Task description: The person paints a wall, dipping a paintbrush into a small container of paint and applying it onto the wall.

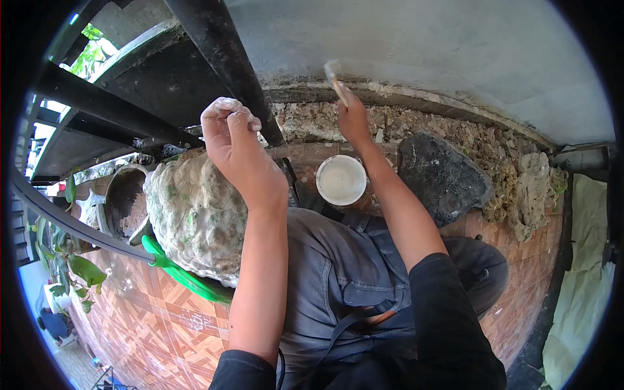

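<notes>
My right hand [353, 117] grips a paintbrush [338, 89] by its light wooden handle. The brush's pale, blurred head is up close to the grey wall [414, 39], just above its bottom ledge. Fingers curled and thumb against them, my left hand [239, 141] is raised beside the black metal post [224, 58]; white smears coat its fingertips, and nothing shows in it. Below my right hand a round white tub [341, 180] of whitish liquid stands on the tiles in front of my knees.
A large knobbly whitish stone-like object [200, 214] sits at my left, by a bright green plastic handle [175, 275]. To the right are a dark rock [441, 178] and a rough pale stone [531, 195]. Potted leaves [85, 270] and patterned floor tiles [180, 312] lie further left.
</notes>
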`<action>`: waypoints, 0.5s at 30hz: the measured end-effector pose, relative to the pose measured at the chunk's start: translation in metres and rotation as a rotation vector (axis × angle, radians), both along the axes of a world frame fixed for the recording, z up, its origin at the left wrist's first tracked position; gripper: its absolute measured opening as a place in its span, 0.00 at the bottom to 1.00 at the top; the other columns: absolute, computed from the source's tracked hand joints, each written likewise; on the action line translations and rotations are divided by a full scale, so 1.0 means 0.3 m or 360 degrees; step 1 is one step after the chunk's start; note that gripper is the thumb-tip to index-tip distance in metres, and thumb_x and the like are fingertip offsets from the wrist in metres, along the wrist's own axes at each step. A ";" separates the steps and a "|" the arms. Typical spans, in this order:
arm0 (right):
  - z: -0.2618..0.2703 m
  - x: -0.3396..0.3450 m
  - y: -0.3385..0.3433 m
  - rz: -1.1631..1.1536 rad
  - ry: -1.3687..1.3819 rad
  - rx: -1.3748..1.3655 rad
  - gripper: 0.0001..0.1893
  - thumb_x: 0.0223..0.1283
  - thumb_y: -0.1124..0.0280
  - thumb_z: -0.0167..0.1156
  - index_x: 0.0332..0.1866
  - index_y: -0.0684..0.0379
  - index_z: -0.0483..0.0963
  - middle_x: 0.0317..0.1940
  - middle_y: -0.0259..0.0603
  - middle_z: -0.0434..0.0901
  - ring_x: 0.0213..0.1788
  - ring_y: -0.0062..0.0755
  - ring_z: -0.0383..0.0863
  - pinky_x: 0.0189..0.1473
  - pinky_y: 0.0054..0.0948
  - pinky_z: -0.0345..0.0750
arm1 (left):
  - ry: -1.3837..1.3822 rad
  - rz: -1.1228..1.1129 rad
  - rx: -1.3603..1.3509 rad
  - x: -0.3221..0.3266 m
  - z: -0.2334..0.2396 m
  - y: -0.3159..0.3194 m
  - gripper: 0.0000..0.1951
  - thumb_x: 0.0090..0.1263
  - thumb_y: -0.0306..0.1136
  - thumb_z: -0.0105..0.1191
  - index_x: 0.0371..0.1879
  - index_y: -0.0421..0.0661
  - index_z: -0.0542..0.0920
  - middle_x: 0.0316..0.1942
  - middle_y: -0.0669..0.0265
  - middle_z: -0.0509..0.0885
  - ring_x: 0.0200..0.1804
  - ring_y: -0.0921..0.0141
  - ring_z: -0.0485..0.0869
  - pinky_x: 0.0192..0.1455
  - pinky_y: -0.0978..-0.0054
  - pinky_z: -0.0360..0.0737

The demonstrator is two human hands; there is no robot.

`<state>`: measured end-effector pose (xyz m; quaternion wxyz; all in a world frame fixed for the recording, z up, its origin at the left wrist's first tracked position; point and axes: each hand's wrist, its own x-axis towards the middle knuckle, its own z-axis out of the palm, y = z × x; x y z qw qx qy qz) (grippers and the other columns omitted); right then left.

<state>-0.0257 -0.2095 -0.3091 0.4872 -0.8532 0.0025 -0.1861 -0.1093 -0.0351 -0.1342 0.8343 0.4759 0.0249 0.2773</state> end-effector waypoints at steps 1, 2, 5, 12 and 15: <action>0.002 0.002 -0.006 -0.0006 0.0002 0.0009 0.21 0.64 0.76 0.51 0.63 0.64 0.68 0.58 0.57 0.74 0.60 0.52 0.75 0.61 0.35 0.69 | 0.0002 -0.0006 0.0009 0.002 0.000 -0.002 0.06 0.67 0.23 0.49 0.40 0.46 0.74 0.36 0.73 0.75 0.37 0.79 0.72 0.42 0.79 0.70; 0.004 0.006 -0.016 0.0127 0.0071 0.0073 0.21 0.64 0.75 0.52 0.64 0.62 0.68 0.58 0.57 0.74 0.58 0.51 0.76 0.60 0.34 0.70 | -0.0005 -0.0013 -0.0006 0.004 0.003 -0.005 0.06 0.67 0.23 0.49 0.41 0.46 0.74 0.36 0.72 0.75 0.37 0.79 0.72 0.42 0.79 0.70; 0.032 -0.004 0.003 0.0351 0.0199 0.0035 0.21 0.65 0.74 0.52 0.64 0.59 0.69 0.56 0.55 0.76 0.54 0.47 0.79 0.57 0.33 0.72 | 0.0004 -0.0001 0.0033 -0.006 0.010 0.017 0.07 0.67 0.23 0.49 0.42 0.46 0.74 0.36 0.72 0.75 0.37 0.78 0.72 0.43 0.78 0.71; -0.081 0.031 -0.135 -0.0272 -0.0046 0.0000 0.20 0.67 0.76 0.49 0.64 0.58 0.70 0.33 0.43 0.79 0.27 0.28 0.79 0.33 0.28 0.77 | -0.0039 -0.0068 0.0018 -0.003 -0.014 0.011 0.07 0.68 0.24 0.49 0.43 0.46 0.74 0.38 0.71 0.76 0.40 0.78 0.74 0.45 0.76 0.71; -0.116 -0.013 -0.163 -0.0597 -0.0160 0.0267 0.19 0.67 0.76 0.48 0.63 0.60 0.70 0.29 0.38 0.75 0.19 0.22 0.73 0.23 0.28 0.73 | -0.0021 -0.0020 -0.0042 -0.007 0.010 -0.009 0.06 0.68 0.24 0.50 0.42 0.46 0.74 0.38 0.71 0.76 0.38 0.78 0.73 0.45 0.76 0.70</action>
